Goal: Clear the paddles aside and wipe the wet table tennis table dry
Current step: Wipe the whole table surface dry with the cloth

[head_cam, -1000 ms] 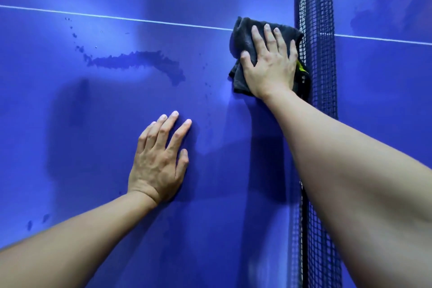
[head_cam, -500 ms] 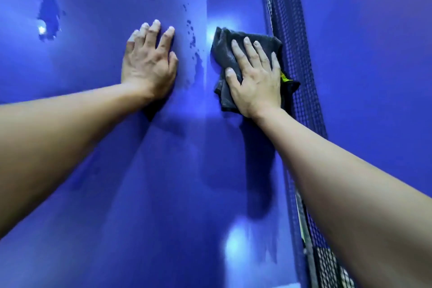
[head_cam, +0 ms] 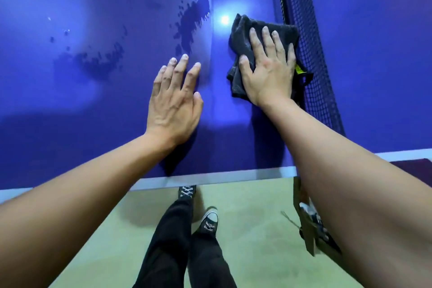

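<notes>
The blue table tennis table (head_cam: pixel 70 124) fills the upper view. My right hand (head_cam: pixel 268 70) presses flat on a folded dark grey cloth (head_cam: pixel 243 35) beside the net (head_cam: pixel 311 54). My left hand (head_cam: pixel 174 100) rests flat on the table surface with fingers spread, holding nothing. Dark water patches (head_cam: pixel 194 14) lie just beyond my left fingertips, and another wet patch (head_cam: pixel 98 63) sits further left. No paddles are in view.
The table's white near edge (head_cam: pixel 210 177) runs across below my wrists. Under it is green floor (head_cam: pixel 252 229), with my legs in black trousers and sneakers (head_cam: pixel 209 220). A net clamp bracket (head_cam: pixel 311 224) hangs off the table edge behind my right forearm.
My right hand has dragged the cloth along the net toward the near edge. The view has tilted down, now showing the table edge, floor and my feet. My left hand stays flat.
</notes>
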Tool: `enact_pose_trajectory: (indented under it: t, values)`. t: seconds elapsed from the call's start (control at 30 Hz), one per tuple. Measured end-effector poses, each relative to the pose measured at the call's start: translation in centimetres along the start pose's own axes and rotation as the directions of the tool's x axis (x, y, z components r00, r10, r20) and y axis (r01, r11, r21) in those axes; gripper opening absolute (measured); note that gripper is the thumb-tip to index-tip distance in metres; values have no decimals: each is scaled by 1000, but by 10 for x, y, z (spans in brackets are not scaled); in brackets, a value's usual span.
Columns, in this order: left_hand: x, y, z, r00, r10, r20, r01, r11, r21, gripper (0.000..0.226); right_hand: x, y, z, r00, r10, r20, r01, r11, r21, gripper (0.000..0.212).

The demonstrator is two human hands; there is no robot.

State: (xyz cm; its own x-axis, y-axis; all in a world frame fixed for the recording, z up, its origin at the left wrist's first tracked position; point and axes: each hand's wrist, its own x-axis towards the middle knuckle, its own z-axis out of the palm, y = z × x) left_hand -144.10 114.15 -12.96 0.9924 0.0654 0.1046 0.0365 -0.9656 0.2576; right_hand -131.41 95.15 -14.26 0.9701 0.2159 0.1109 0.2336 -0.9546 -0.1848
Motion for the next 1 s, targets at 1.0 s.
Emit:
enact_pose_trajectory:
  t: [1.0]
  values:
    - [18,-62,-27,994,-94,-59,93,996,-14,51,-110,-75,-2,978,-211,-3,211,978,-6,58]
